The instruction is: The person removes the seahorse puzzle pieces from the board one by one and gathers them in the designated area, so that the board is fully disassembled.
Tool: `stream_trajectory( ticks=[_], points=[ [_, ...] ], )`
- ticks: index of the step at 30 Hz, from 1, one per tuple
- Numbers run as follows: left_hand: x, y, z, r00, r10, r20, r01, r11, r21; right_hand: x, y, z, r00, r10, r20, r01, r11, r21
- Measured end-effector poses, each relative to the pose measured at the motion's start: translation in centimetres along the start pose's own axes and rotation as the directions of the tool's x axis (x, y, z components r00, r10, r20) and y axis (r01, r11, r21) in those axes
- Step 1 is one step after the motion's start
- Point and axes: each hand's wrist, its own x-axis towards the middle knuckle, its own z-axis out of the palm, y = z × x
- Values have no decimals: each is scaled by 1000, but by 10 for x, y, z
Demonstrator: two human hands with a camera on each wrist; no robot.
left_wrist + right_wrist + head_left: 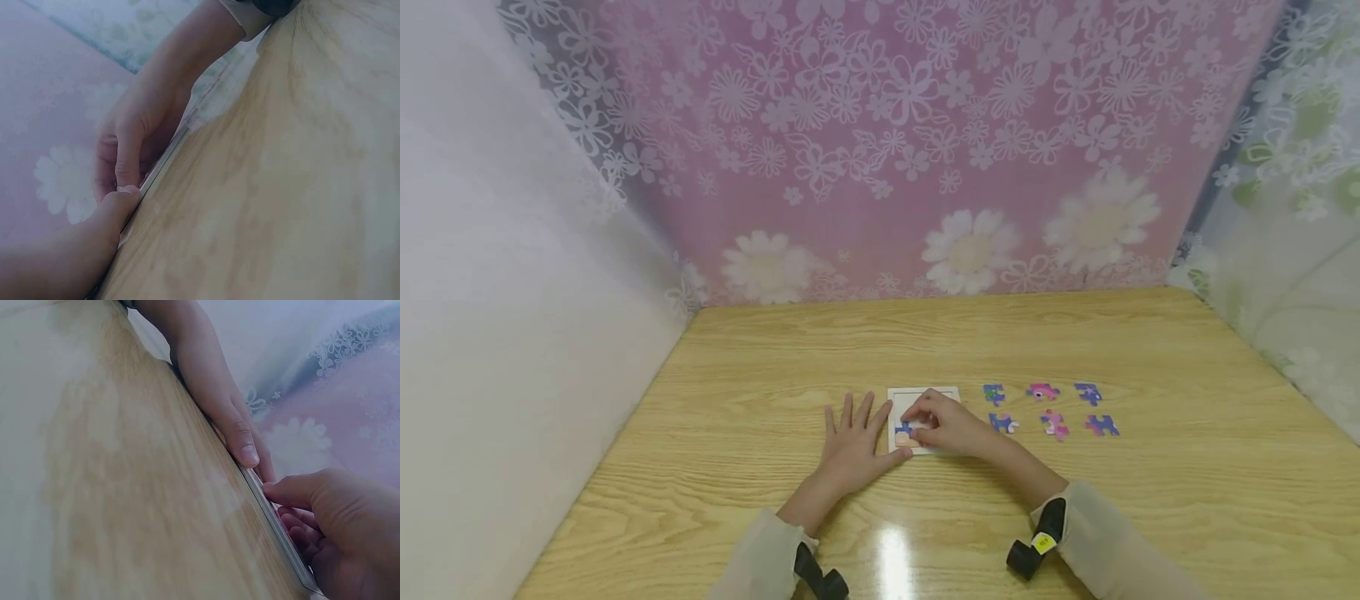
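A small white puzzle tray [923, 390] lies on the table. My left hand [852, 450] rests at its left side with fingers spread and straight, the thumb touching the tray's near left edge; in the left wrist view that thumb [122, 199] lies by the tray's rim. Over the tray my right hand [951, 423] bends down, its thumb and fingers pinching a blue and pale puzzle piece [904, 432] in the near left corner. In the right wrist view the right hand [350, 531] curls over the rim [275, 528], its fingers hiding most of the piece.
Right of the tray, several loose pink, blue and purple pieces lie in two rows, among them a pink piece [1043, 391] and a purple piece [1102, 426]. A flowered pink curtain [880, 167] hangs behind the wooden table [760, 358]; a pale wall stands left.
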Motion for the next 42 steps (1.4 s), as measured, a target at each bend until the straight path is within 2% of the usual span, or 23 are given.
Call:
stream_trajectory(
  ticks=[13,21,27,42],
  points=[
    [-2,-1,-1,1000,4,-18,-5,1000,-7,3,-1,5,998,-46,-49,47,999,10],
    [-2,0,-3,1000,11,-27,-10,1000,6,5,-3,4,999,-24,-27,25,998,63],
    [-2,1,-3,1000,7,-25,-7,1000,13,5,-2,4,1000,-18,-9,18,998,65],
    [-1,1,-1,1000,4,-20,-3,1000,10,2,-4,4,999,20,-38,-17,996,85]
  ],
)
